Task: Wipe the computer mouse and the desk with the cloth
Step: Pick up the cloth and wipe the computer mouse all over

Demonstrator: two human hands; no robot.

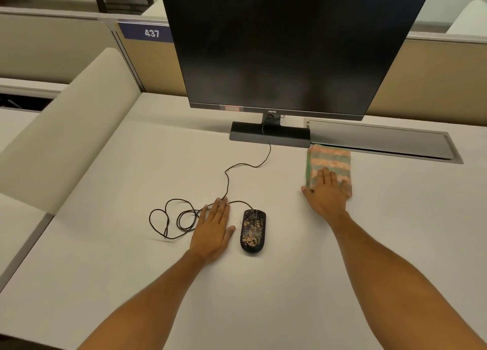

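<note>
A black wired mouse (pixel 253 231) lies on the white desk (pixel 290 283), its top speckled with tan crumbs. My left hand (pixel 214 227) rests flat on the desk just left of the mouse, fingers together, lying over part of the cable. A folded cloth (pixel 330 160) with pink and green stripes lies to the right, below the monitor's base. My right hand (pixel 326 191) lies palm-down on the cloth's near end, fingers spread over it, thumb on the desk.
A dark monitor (pixel 284 46) stands at the back on a black base (pixel 268 136). The mouse cable (pixel 168 218) loops left of my left hand. A grey cable-tray lid (pixel 382 141) sits behind the cloth. A beige divider (pixel 66 139) borders the left side.
</note>
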